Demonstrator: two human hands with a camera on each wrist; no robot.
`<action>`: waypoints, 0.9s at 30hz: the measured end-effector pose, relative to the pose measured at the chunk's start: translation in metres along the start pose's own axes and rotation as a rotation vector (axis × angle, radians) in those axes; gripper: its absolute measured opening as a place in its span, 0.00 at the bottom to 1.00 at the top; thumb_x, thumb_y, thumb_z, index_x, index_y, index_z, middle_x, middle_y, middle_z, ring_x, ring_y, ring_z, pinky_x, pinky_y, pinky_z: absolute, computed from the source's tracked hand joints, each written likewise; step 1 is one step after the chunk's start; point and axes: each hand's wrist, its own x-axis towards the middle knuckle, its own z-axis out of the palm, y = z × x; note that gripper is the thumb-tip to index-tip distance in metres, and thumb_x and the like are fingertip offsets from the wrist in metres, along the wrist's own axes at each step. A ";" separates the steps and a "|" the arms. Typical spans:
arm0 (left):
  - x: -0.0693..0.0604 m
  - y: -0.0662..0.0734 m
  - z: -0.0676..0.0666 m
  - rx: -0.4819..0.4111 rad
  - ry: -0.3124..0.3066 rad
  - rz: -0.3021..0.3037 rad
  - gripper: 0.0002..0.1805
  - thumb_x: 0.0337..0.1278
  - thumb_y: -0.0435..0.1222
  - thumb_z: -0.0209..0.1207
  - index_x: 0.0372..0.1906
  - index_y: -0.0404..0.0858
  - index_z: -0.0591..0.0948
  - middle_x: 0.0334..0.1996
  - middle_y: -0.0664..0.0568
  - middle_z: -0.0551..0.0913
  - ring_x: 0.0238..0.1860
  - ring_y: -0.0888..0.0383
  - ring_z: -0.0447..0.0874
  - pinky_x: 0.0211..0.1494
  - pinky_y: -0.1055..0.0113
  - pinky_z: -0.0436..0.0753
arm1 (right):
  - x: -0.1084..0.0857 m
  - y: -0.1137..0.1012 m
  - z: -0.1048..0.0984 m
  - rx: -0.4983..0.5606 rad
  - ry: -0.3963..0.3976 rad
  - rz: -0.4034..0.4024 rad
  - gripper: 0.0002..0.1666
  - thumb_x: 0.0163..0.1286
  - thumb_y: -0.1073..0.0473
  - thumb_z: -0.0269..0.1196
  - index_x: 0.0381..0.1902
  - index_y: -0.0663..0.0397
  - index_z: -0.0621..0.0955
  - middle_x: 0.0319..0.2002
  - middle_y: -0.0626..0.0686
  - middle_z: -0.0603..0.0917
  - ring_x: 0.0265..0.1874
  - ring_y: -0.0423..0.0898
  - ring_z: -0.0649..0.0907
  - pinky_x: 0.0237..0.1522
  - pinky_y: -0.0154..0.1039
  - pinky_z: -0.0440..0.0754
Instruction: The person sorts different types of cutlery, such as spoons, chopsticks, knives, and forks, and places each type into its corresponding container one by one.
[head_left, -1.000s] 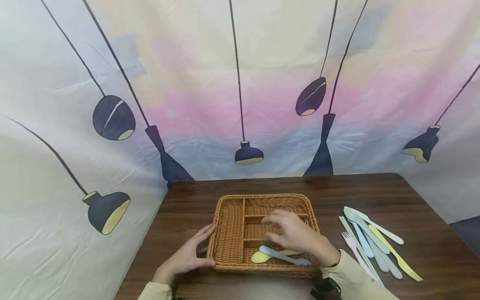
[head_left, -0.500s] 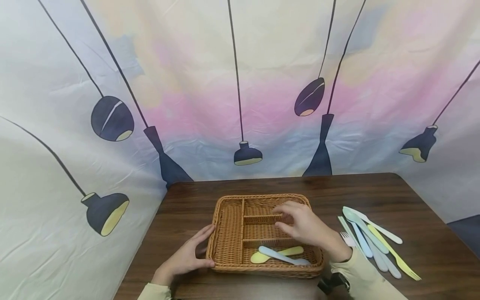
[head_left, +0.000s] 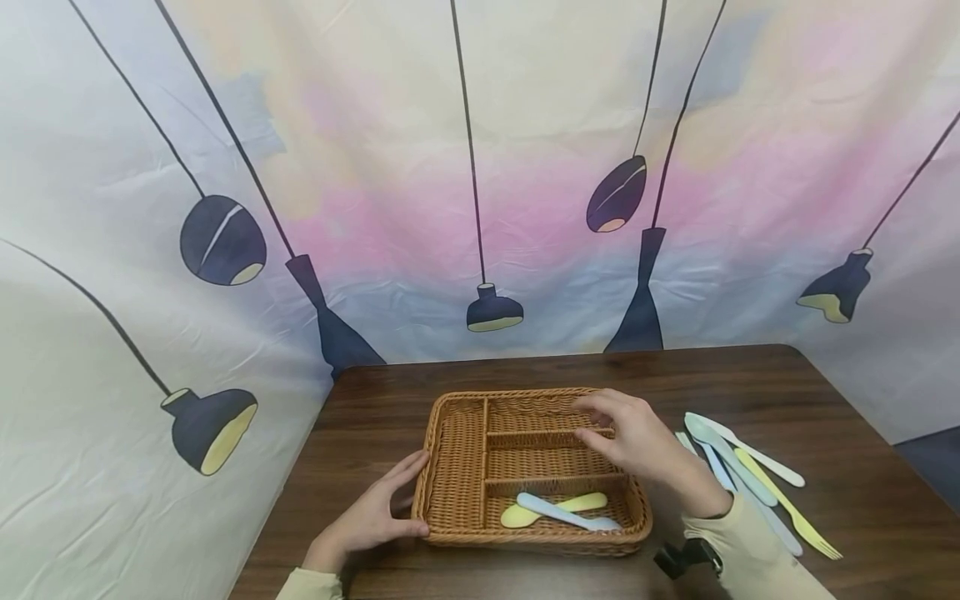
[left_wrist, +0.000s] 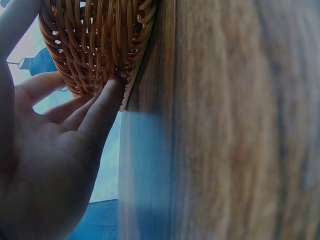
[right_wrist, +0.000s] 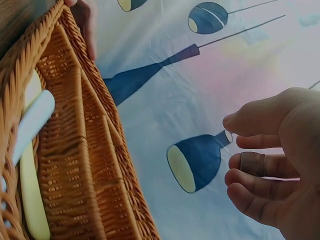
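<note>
A wicker basket (head_left: 459, 467) with compartments stands on the table, a yellow spoon (head_left: 517, 517) and a light blue utensil (head_left: 555, 510) lying crossed in its front right compartment. My left hand (head_left: 369, 512) touches the basket's left side, thumb near the front corner. In the left wrist view, the fingers of that hand (left_wrist: 57, 142) lie fairly straight against the wicker (left_wrist: 90, 45). Over the basket's right back part, my right hand (head_left: 648, 442) hovers with loosely bent fingers, holding nothing. The right wrist view shows this hand (right_wrist: 275, 170) apart from the basket (right_wrist: 62, 160).
Right of the basket, several pastel utensils lie in a loose pile, among them a yellow fork (head_left: 795, 512) and a pale green spoon (head_left: 731, 458); my right forearm partly covers them. A cloth (head_left: 555, 83) printed with lamps hangs behind the table (head_left: 390, 379).
My right hand has moved right and slightly back, from over the middle compartments to the basket's right side. My left hand stays at the basket, and the two utensils inside have not moved.
</note>
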 end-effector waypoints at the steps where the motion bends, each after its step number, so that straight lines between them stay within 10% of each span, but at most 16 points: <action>1: 0.000 0.000 0.000 0.001 0.000 -0.001 0.55 0.46 0.42 0.74 0.77 0.41 0.54 0.77 0.41 0.47 0.73 0.38 0.50 0.61 0.69 0.77 | 0.000 0.001 -0.001 -0.008 0.008 0.001 0.18 0.61 0.56 0.71 0.50 0.45 0.83 0.44 0.45 0.84 0.34 0.39 0.82 0.34 0.35 0.82; 27: 0.000 0.001 -0.001 0.030 0.005 0.011 0.56 0.46 0.43 0.74 0.77 0.40 0.54 0.77 0.39 0.48 0.72 0.36 0.51 0.61 0.64 0.78 | -0.024 0.043 -0.038 -0.125 0.135 0.115 0.19 0.59 0.59 0.72 0.49 0.51 0.83 0.43 0.51 0.85 0.32 0.45 0.84 0.31 0.41 0.83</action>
